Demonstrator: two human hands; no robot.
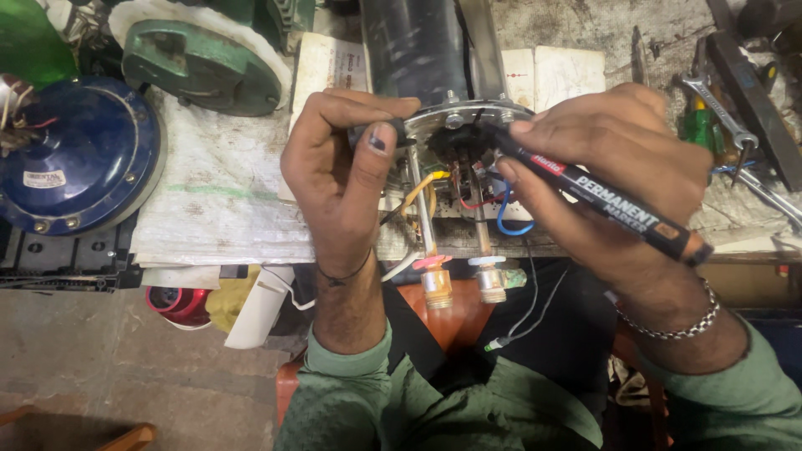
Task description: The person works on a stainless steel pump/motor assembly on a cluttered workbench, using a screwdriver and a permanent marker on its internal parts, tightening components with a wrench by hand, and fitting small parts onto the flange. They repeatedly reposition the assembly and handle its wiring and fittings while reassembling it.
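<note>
- Workbench scene, seen from above; landmark is the round grey metal flange plate (468,117) at the end of a dark cylindrical tank (413,46) lying on the bench.
- Left hand (342,167) sits just left of the flange; thumb and forefinger pinched narrow on its rim, steadying it.
- Right hand (618,167) sits right of the flange, fingers closed around a black permanent marker with an orange band (597,200); tip touches the dark fitting at the flange's centre.
- Below the flange: two metal rods ending in brass threaded fittings (437,286), plus loose yellow, red and blue wires (505,219).
- Far left of the flange: blue round motor housing (79,154); upper left, green cast cover (205,67).
- Right of the flange: steel open-ended spanner (717,108) on the bench.
- Risk, as judged: marker tip could snag or shift the loose wires crowding the fitting; ink may smear on the oily metal.
- Risk: the pinch is light; the tank could roll and throw the mark off.
</note>
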